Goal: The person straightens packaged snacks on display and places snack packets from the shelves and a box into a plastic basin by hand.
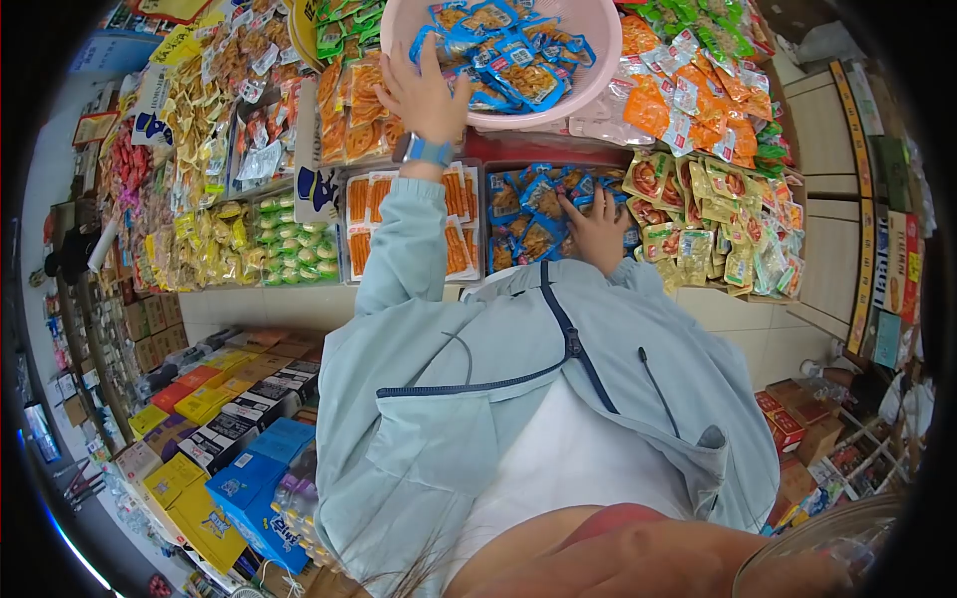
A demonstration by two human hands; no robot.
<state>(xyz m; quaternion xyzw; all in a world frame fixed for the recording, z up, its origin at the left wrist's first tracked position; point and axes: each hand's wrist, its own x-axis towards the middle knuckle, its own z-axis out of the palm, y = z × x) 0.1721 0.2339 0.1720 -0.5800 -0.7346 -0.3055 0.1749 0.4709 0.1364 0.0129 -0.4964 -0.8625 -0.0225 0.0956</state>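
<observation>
My left hand is at the near left rim of a pink plastic basin, its fingers spread and touching or just over the edge. Blue snack packets are heaped inside that basin. My right hand rests on more blue snack packets in a shallow bin below the basin. Its fingers are apart, pressing on the packets' top layer; whether a packet is pinched beneath the palm is hidden. A blue watch band is around my left wrist.
Trays of orange snack sticks adjoin the bin on the left, with green-wrapped packs beyond. Beige snack packets and orange packets lie to the right. Stacked cartons stand behind me on the left.
</observation>
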